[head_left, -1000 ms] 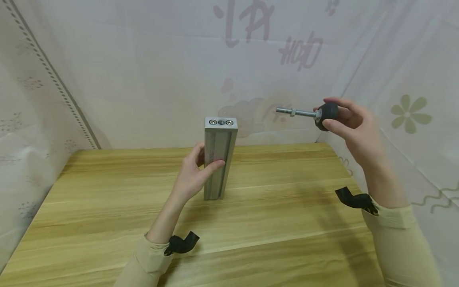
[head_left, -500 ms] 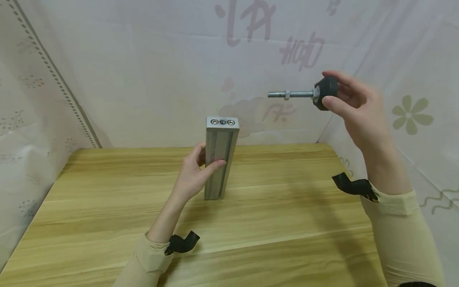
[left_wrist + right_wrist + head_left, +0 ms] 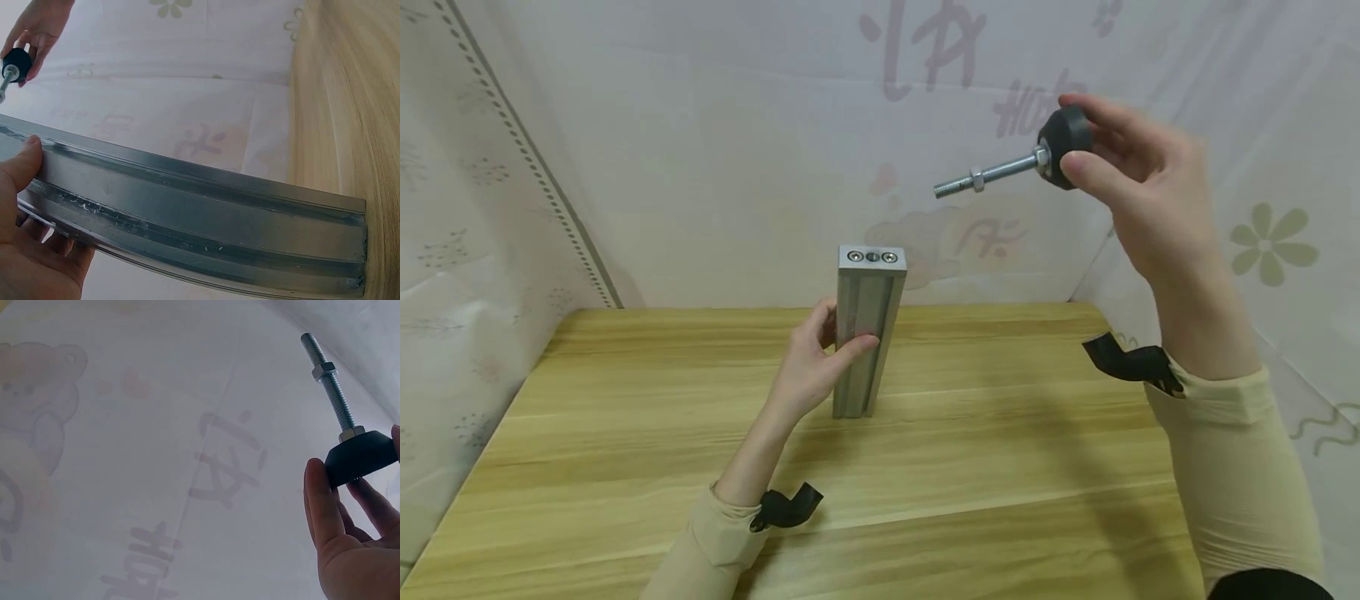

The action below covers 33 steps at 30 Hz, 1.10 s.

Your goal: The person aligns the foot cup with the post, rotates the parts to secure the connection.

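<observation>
An aluminium profile [image 3: 863, 333] stands upright on the wooden table, its top end plate [image 3: 872, 257] showing two screws with a threaded hole between them. My left hand [image 3: 815, 364] grips it around the middle, thumb across the front face; the other fingers pass behind it. Up and to the right, my right hand [image 3: 1150, 179] holds a levelling foot [image 3: 1063, 146] by its black base. The foot's threaded rod [image 3: 337, 403] carries a nut [image 3: 324, 370] partway along. In the head view the rod points left and slightly down, above and right of the profile's top.
The wooden table [image 3: 1000, 467] reaches back to a patterned cloth [image 3: 737, 167] hung behind it, with more cloth on both sides. A black strap end [image 3: 1131, 360] sticks out from the right sleeve, another [image 3: 788, 507] from the left.
My right hand has risen and come slightly left with the levelling foot, whose rod now tilts downward at its tip. The left hand still holds the profile in place.
</observation>
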Tool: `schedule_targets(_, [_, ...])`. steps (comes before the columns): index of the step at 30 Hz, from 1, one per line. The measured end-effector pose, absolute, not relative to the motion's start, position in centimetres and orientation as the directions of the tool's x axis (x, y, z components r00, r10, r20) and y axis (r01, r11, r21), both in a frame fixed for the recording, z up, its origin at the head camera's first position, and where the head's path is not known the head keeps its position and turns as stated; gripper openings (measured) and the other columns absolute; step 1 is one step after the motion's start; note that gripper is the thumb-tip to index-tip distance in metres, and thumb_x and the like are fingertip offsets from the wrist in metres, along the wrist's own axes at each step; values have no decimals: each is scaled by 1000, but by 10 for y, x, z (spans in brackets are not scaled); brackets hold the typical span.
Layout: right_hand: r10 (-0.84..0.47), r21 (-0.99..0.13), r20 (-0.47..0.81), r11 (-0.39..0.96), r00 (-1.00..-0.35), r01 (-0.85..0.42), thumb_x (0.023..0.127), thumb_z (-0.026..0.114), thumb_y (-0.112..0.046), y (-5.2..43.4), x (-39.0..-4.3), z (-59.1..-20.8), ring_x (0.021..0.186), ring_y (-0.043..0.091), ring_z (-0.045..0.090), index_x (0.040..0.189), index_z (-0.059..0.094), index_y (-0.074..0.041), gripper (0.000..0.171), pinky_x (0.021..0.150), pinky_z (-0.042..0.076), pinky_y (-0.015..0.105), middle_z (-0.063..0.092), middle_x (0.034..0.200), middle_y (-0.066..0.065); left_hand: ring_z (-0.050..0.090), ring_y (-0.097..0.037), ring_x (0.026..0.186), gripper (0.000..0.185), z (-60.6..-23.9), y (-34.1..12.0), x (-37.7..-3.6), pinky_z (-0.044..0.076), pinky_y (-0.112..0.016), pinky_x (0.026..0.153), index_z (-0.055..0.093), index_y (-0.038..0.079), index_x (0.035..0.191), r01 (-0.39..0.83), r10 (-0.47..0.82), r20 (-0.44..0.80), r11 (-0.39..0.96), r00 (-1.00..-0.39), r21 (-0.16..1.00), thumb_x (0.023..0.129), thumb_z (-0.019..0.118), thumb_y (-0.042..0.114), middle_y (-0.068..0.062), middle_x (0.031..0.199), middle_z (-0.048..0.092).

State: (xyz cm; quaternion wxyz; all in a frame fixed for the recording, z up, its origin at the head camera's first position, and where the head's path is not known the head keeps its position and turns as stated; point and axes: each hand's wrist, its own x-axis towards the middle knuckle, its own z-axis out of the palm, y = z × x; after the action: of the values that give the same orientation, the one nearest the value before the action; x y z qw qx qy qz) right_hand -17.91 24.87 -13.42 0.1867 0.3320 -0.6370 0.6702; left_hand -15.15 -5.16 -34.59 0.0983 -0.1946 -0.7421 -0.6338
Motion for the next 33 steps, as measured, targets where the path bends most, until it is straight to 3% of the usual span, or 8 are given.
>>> schedule_targets(9, [-191,-736,674,-86,-714,-672,83,70,13,223,-182,-114,95,25,75,124,66,13,41,91,58,27,75,112,21,69,-26,112,46,-345,-52,-151,55,-28,91,57,5,132,423,154,404,124,-902,897,90,77,9,-14,124,70])
schedule_targets(16, [-268,-769,627,-67,-731,-635,82,72,10,208,-185,-104,101,25,67,124,69,9,41,88,56,23,76,109,14,69,-26,110,46,-345,-49,-152,55,-28,90,57,5,131,425,155,407,112,-900,898,90,77,8,-15,123,70])
schedule_targets(25, [-363,-710,660,-18,-657,-704,83,72,9,192,-186,-100,101,28,66,121,70,9,38,86,58,25,76,110,15,69,-25,109,45,-345,-45,-153,56,-28,89,58,5,131,434,163,415,106,-895,895,90,77,8,-15,123,69])
schedule_targets(33, [-423,-685,643,54,-638,-726,83,77,5,183,-184,-99,104,27,65,123,70,6,41,90,56,21,74,114,11,69,-24,106,44,-346,-39,-154,56,-29,86,58,6,129,436,171,416,99,-893,894,90,78,10,-14,121,70])
